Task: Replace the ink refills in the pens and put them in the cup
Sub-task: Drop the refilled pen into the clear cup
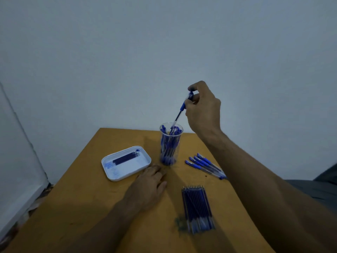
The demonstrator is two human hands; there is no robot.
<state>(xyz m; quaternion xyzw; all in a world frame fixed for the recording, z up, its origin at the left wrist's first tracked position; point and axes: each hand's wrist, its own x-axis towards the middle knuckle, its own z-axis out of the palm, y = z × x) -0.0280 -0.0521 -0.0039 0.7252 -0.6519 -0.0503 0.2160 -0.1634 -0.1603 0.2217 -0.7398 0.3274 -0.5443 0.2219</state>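
A clear plastic cup stands near the far edge of the wooden table, holding several blue pens. My right hand is raised above it and pinches a blue pen near its cap end; the pen slants down with its tip just inside the cup's mouth. My left hand rests flat on the table in front of the cup, fingers relaxed, holding nothing. Several more blue pens lie in a fan to the right of the cup. A bundle of blue refills lies nearer to me.
A white tray with several dark refills sits left of the cup, close to my left fingertips. A dark ink smudge marks the table by the refill bundle. A white wall rises behind the table's far edge.
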